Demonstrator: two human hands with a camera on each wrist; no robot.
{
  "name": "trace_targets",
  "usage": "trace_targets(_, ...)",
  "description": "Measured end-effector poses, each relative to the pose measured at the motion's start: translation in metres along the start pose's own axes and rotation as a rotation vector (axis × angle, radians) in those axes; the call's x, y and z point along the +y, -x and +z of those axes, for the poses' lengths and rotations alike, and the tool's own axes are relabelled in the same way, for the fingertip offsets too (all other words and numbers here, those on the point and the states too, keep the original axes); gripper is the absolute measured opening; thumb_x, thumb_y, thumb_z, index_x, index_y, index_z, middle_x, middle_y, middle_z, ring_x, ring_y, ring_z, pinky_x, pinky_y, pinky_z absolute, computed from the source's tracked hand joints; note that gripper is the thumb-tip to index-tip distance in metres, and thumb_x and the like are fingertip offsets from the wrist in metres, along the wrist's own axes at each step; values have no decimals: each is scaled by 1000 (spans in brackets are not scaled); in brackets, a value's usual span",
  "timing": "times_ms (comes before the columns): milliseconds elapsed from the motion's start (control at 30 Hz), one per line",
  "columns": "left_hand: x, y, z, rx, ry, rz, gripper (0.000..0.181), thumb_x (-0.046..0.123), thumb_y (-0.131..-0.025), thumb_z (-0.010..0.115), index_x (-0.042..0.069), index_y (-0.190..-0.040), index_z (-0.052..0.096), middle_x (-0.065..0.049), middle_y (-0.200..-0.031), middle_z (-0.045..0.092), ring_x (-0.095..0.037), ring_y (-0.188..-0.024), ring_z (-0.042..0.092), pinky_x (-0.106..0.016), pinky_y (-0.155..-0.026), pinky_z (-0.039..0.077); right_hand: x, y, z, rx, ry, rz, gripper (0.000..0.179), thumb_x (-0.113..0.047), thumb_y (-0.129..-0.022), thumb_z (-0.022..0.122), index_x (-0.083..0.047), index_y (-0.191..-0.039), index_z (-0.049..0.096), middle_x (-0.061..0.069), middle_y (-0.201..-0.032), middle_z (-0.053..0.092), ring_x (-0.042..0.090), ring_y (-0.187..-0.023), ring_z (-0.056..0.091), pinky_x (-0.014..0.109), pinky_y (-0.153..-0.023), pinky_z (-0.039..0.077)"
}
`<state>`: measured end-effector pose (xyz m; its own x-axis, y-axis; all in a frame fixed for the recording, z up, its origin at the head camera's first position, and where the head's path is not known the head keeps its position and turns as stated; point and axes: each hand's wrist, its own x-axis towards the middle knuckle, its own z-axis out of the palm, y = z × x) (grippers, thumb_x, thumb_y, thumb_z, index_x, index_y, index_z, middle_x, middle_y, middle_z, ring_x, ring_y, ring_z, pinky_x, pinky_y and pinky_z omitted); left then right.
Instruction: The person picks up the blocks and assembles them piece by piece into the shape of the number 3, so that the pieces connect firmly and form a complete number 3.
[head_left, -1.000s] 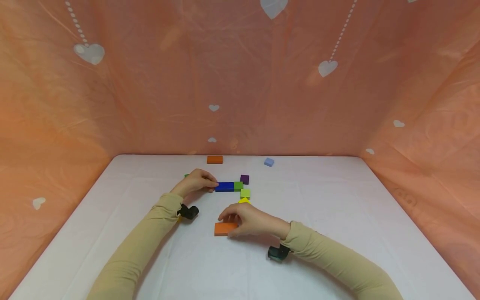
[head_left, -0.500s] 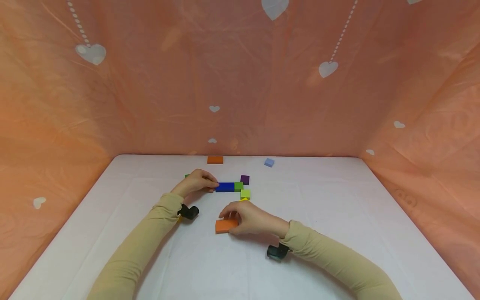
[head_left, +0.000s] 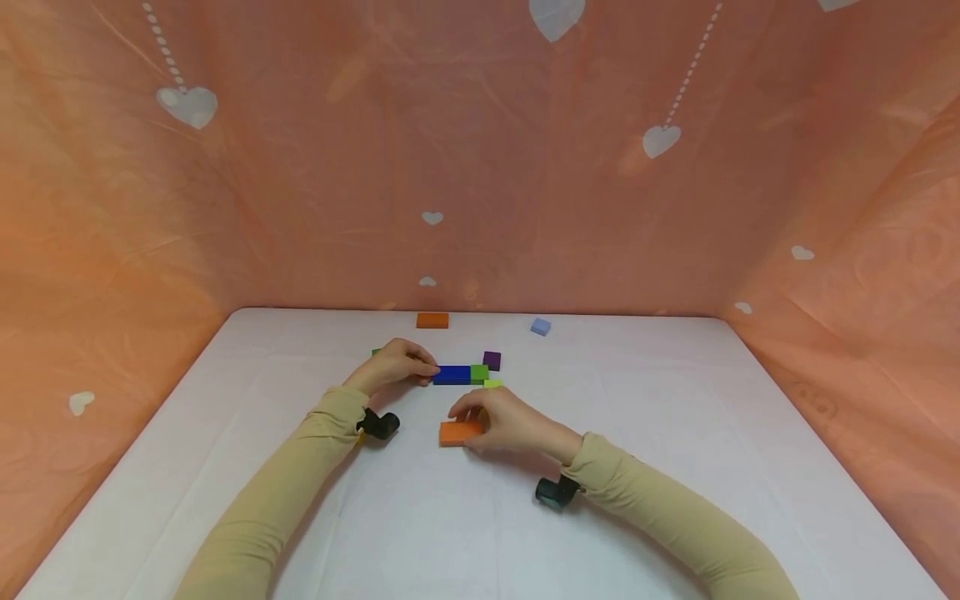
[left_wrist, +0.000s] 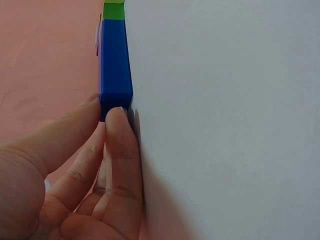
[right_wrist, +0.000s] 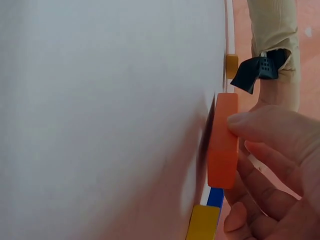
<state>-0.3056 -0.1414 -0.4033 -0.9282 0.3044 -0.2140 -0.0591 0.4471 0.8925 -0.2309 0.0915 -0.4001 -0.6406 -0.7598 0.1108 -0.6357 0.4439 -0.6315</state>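
In the head view a long blue block (head_left: 452, 376) lies on the white table, end to end with a small green block (head_left: 479, 374). My left hand (head_left: 393, 364) pinches the blue block's left end between thumb and fingertips (left_wrist: 116, 117). Nearer to me, my right hand (head_left: 516, 423) holds an orange block (head_left: 458, 433) by its right part, thumb on the near side. Just beyond the right hand a lime-green block (head_left: 492, 383) shows partly. A yellow block (right_wrist: 204, 222) appears in the right wrist view; the right hand covers it in the head view.
A purple block (head_left: 492, 361) sits behind the green one. Farther back are another orange block (head_left: 432, 321) and a light blue block (head_left: 541, 327). The left hand partly hides a green piece (head_left: 376, 352), and the left wrist a yellow-orange piece (head_left: 361, 438).
My right hand has moved away from me and slightly right with the orange block, now covering the yellow block and part of the lime-green one. The left hand stays at the blue block.
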Motion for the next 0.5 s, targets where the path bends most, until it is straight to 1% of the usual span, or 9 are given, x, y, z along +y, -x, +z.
trace_targets(67,0,-1,0,-4,-2,2,22,7,-89,68,-9,-104,67,-9,-85,67,-11,-67,62,-24,-69,55,1,0,-1,9,13,6,33,-5,-79,77,-6,-111,67,-1,-103,66,10,-93,58,23,-83,49)
trace_targets(167,0,-1,0,-5,26,-16,21,6,-89,68,-8,-104,67,-9,-85,67,-12,-68,63,-25,-70,55,3,-1,-2,20,20,14,32,-5,-79,77,-6,-110,68,-2,-102,67,11,-93,58,23,-83,49)
trace_targets(300,0,-1,0,-13,49,-21,21,5,-89,67,-8,-104,66,-9,-86,67,-12,-70,64,-26,-71,56,6,-2,-2,27,28,14,32,-6,-80,77,-7,-110,68,-2,-103,67,11,-92,58,23,-83,49)
trace_targets(500,1,0,0,-4,43,-25,21,5,-88,68,-8,-104,66,-9,-86,67,-13,-70,64,-26,-71,56,7,-3,-3,29,52,11,32,-7,-80,77,-6,-110,67,-1,-104,67,11,-92,58,22,-82,49)
